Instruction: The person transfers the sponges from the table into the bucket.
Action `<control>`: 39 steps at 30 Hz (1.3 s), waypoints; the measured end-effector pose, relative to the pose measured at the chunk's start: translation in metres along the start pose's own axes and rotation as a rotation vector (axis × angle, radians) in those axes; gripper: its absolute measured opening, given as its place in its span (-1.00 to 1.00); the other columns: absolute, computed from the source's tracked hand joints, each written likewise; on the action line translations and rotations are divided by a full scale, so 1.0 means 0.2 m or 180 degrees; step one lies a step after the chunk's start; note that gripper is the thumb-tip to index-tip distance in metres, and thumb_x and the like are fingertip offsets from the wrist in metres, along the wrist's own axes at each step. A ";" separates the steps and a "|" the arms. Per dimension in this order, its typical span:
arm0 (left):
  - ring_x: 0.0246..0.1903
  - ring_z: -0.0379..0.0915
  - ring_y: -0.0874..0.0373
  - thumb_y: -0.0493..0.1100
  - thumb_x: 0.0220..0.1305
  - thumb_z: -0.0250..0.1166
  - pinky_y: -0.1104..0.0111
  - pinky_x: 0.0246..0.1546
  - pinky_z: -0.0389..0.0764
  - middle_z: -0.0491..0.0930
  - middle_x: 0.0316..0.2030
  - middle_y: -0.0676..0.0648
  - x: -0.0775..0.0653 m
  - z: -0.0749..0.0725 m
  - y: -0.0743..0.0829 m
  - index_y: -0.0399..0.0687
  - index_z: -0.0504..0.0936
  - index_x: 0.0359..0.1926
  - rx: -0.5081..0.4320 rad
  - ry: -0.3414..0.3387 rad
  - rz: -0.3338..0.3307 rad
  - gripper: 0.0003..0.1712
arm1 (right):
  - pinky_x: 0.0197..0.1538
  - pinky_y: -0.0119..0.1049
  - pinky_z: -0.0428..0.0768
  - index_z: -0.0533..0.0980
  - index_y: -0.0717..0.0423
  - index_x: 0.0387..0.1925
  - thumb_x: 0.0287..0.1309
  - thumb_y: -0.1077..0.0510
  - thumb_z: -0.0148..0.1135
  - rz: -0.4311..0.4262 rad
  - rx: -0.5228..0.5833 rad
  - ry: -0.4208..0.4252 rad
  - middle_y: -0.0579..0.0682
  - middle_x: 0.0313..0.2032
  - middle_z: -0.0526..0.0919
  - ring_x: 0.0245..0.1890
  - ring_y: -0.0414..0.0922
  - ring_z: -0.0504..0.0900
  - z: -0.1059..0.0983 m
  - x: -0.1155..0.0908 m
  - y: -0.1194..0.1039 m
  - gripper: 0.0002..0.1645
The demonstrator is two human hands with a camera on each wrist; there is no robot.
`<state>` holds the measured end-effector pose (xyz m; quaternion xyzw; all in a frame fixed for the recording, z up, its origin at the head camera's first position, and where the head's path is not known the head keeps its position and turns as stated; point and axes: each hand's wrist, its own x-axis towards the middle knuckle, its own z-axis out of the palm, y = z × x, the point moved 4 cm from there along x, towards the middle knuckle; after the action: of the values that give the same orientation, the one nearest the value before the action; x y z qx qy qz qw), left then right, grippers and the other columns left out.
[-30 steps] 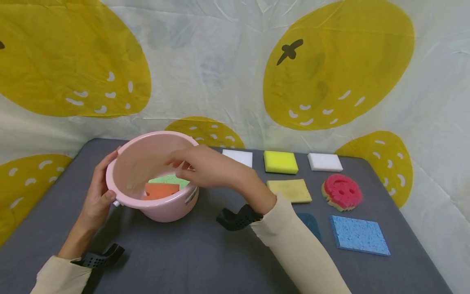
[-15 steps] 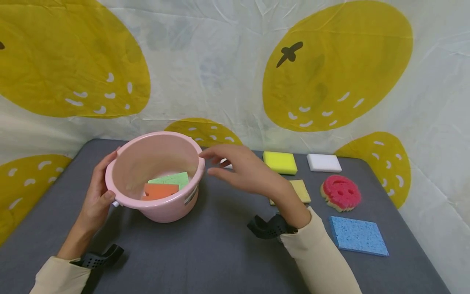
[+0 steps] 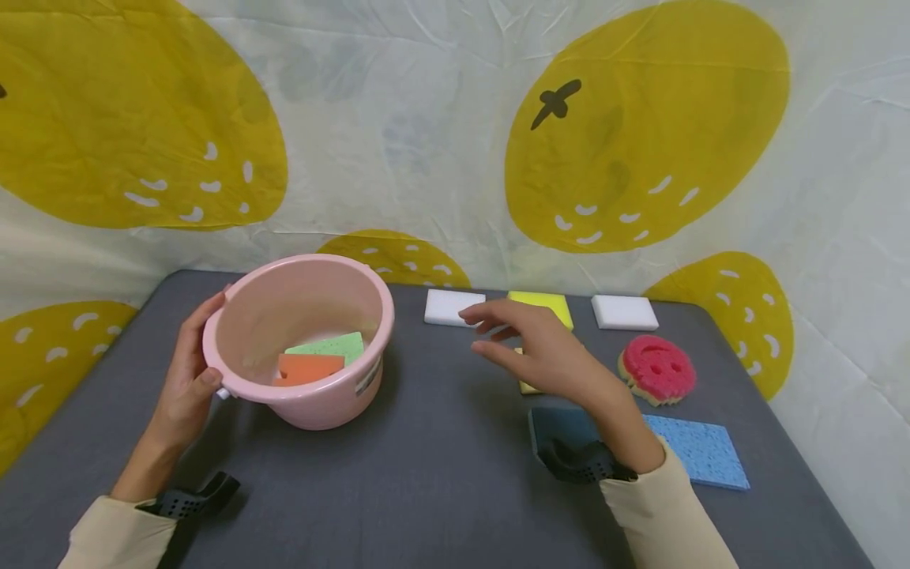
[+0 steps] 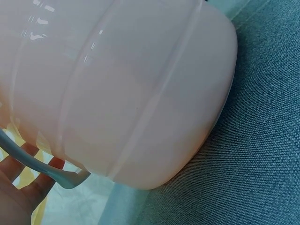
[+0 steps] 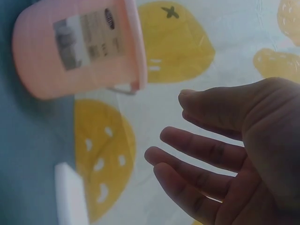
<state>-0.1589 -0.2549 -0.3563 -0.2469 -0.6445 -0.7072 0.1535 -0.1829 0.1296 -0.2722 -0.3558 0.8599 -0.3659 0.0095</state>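
Note:
My left hand (image 3: 183, 391) grips the left side of a pink bucket (image 3: 313, 409), tilting it toward me. In the left wrist view, its fingers are beside the grey bail handle (image 4: 42, 166). Inside the bucket lie an orange sponge (image 3: 309, 368) and a light green sponge (image 3: 337, 345). My right hand (image 3: 543, 348) holds nothing, fingers loosely bent and apart, above the table. Nearest it are a white sponge (image 3: 444, 307), a bright yellow sponge (image 3: 546, 301) and a pale yellow sponge (image 3: 527, 387), mostly hidden. A dark teal sponge (image 3: 558, 425) lies under my right wrist.
On the right of the grey table (image 3: 398, 490) lie a second white sponge (image 3: 624, 313), a red smiling-face sponge (image 3: 659, 368) and a blue speckled sponge (image 3: 700, 450). A white cloth (image 3: 398, 118) with yellow fruit prints hangs behind. Each wrist bears a black strap mount.
My right hand has moved from over the bucket's opening rightward to above the sponges. The left hand and bucket stay put, with both sponges still inside.

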 end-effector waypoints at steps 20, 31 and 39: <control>0.26 -0.06 -0.10 -0.24 0.16 0.16 0.51 0.14 0.33 -0.09 0.42 -0.22 -0.01 0.00 0.00 -0.21 0.00 0.46 0.0046 0.0001 0.0023 -0.13 | -0.04 -0.07 0.58 0.44 0.09 0.19 0.11 0.13 0.35 0.0604 0.0014 0.0139 -0.02 0.10 0.55 0.00 -0.01 0.58 0.00 -0.41 0.31 -0.42; 0.26 -0.07 -0.09 -0.24 0.15 0.15 0.52 0.13 0.34 -0.08 0.42 -0.21 -0.01 0.00 0.00 -0.20 0.00 0.46 0.0073 0.0008 -0.0021 -0.13 | 0.00 -0.01 0.55 0.46 -0.02 0.18 0.05 -0.10 0.38 0.0896 -0.0327 0.0139 -0.14 0.10 0.53 0.06 -0.04 0.52 0.01 -0.65 0.44 -0.34; 0.26 -0.05 -0.08 -0.25 0.15 0.17 0.50 0.13 0.34 -0.06 0.41 -0.21 0.00 -0.01 -0.01 -0.22 0.03 0.45 -0.0011 0.0023 0.0041 -0.14 | 0.06 0.15 0.44 0.39 -0.07 0.25 -0.08 -0.22 0.42 0.1051 -0.0439 0.0106 -0.08 0.17 0.44 0.15 -0.02 0.37 0.04 -0.76 0.51 -0.15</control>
<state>-0.1595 -0.2565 -0.3584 -0.2487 -0.6411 -0.7082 0.1600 -0.1284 0.2681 -0.3802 -0.2034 0.9297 -0.3054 0.0308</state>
